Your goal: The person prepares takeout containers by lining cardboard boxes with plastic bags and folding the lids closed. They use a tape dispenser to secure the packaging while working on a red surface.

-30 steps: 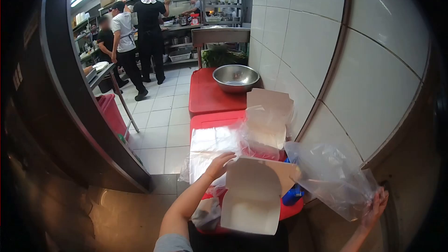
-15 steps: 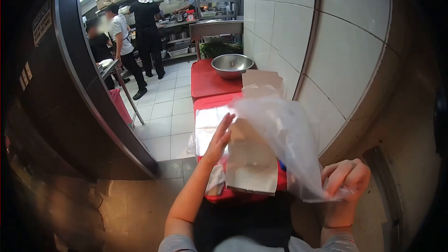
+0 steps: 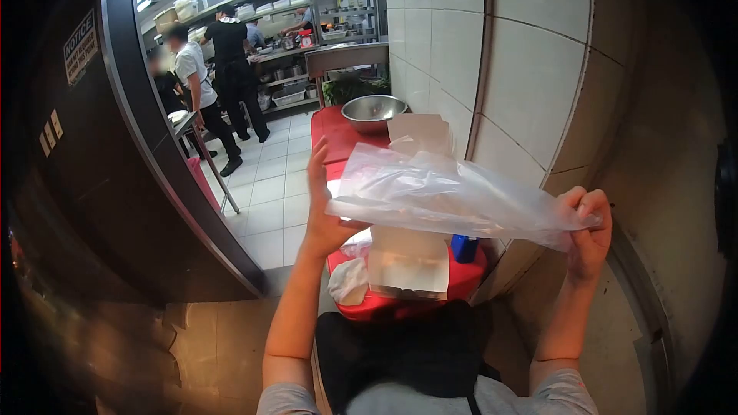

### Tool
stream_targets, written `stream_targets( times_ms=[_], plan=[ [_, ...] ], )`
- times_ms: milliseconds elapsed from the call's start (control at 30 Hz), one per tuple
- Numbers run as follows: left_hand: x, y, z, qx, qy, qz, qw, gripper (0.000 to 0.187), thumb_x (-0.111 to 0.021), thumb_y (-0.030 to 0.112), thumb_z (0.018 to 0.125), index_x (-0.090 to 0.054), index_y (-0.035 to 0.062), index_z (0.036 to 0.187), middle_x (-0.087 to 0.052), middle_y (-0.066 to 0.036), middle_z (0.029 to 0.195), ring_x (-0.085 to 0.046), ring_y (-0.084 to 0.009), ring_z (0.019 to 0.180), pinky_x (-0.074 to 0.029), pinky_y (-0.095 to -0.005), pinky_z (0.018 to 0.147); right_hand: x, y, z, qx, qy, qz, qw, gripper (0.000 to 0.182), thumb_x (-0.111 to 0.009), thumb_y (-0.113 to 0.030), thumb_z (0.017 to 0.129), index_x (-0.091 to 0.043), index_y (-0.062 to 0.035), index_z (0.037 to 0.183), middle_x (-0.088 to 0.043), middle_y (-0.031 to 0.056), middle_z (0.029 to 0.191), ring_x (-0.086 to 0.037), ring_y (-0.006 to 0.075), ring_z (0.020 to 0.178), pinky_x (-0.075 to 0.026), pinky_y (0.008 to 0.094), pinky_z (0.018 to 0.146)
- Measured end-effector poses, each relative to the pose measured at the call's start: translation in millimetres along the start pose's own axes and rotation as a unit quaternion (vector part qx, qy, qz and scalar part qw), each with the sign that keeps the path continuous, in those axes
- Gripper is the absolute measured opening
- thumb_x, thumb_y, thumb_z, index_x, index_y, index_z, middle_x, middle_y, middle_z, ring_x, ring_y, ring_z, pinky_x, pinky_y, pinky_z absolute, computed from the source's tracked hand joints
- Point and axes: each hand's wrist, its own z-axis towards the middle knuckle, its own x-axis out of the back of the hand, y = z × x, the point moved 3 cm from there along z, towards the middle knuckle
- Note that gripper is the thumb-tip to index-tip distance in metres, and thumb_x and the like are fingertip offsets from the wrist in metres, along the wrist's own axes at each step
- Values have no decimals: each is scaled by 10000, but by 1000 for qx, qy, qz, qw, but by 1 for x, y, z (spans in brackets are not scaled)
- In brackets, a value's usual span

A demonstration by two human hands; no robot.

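Note:
A clear plastic bag [image 3: 453, 196] is stretched out sideways in front of me, above the red surface. My right hand [image 3: 588, 223] is closed around its gathered right end. At the other end, my left hand [image 3: 324, 207] is open, fingers up and thumb apart, with the bag's edge right against the palm and thumb. Below the bag lies an open cardboard box [image 3: 411, 265], partly covered by it in this view. Beside the box are a crumpled white cloth [image 3: 350, 282] on the left and a blue object [image 3: 464, 248] on the right.
The red surface [image 3: 461, 280] carries these things. Farther back stand a metal bowl [image 3: 374, 110] and flattened-looking cardboard pieces [image 3: 421, 132]. A tiled wall [image 3: 530, 69] rises on the right, a dark door frame [image 3: 131, 107] on the left. Several people [image 3: 234, 69] work in the kitchen beyond.
The bag has swung up from hanging loose to lying stretched between my hands. My right hand has risen, and my left hand has moved up and left, its fingers spreading at the bag's end.

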Motion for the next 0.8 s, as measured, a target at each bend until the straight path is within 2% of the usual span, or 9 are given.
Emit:
stream_targets(
  times_ms=[167, 200, 267, 333, 433, 500, 633, 700, 800],
  plan=[
    [-6, -41, 5, 16, -181, 126, 975, 272, -716, 109, 723, -650, 72, 984, -612, -142, 1134, -497, -282, 1198, -135, -521, 1106, -6, -5, 5, 23, -50, 119, 991, 267, -696, -152, 794, -442, -96, 855, -546, 97, 875, -518, 171, 803, -435, 294, 740],
    [-7, -39, 4, 67, -121, 62, 988, 103, -657, 22, 758, -679, 39, 857, -689, -77, 888, -637, -209, 969, -309, -478, 1042, 0, -4, 5, 35, -57, 154, 986, 273, -694, -145, 794, -432, -100, 857, -548, 96, 896, -524, 176, 824, -441, 300, 757],
    [-5, -41, -11, 193, -79, -24, 978, 108, -648, 8, 771, -665, 22, 877, -684, -71, 874, -649, -180, 876, -426, -403, 909, 19, 4, 2, 86, -8, 145, 986, 228, -636, -166, 836, -487, -85, 988, -554, 100, 953, -535, 184, 893, -446, 332, 817],
    [-4, -47, -35, 274, -64, -131, 951, 119, -617, -17, 790, -653, 6, 901, -670, -58, 847, -641, -145, 773, -493, -315, 742, 32, 25, -9, 52, 153, 138, 977, 353, -572, -145, 865, -491, -57, 1196, -564, 124, 1079, -543, 215, 1018, -425, 430, 938],
    [-12, -53, -67, 292, -106, -192, 931, 268, -481, -30, 858, -594, 20, 1095, -600, -21, 751, -527, -85, 531, -449, -235, 492, 0, 40, -2, -81, 93, 169, 978, 359, -574, -145, 872, -490, -40, 1205, -582, 133, 1069, -572, 207, 1008, -481, 426, 874],
    [-11, -23, -72, 390, -108, -159, 901, 298, -438, 52, 921, -542, 46, 1200, -593, -8, 744, -465, -51, 467, -390, -207, 415, 4, 68, -11, -180, 49, 94, 978, 393, -587, -166, 875, -473, -31, 1225, -595, 142, 1044, -598, 207, 964, -523, 403, 789],
    [4, -20, -69, 380, -126, -243, 884, 423, -352, 326, 991, -490, 45, 1276, -524, 16, 614, -382, -15, 410, -353, -179, 388, 32, 90, 0, -209, -52, 65, 974, 510, -650, -211, 856, -419, -6, 1261, -621, 157, 960, -649, 249, 817, -562, 350, 610],
    [15, 5, -46, 337, -133, -300, 882, 524, -313, 412, 994, -435, 23, 1323, -383, 42, 462, -344, -17, 386, -339, -180, 387, 6, 66, 20, -144, 32, 160, 976, 426, -654, -206, 855, -483, 0, 1186, -624, 141, 888, -649, 229, 786, -558, 341, 648],
    [16, -9, -52, 377, -109, -136, 910, 523, -317, 398, 996, -463, -5, 1296, -451, 30, 554, -417, -38, 478, -392, -191, 474, -25, 70, 22, -138, 50, 151, 978, 321, -625, -144, 870, -516, -16, 1144, -624, 111, 848, -649, 210, 764, -552, 319, 672]
  ],
)
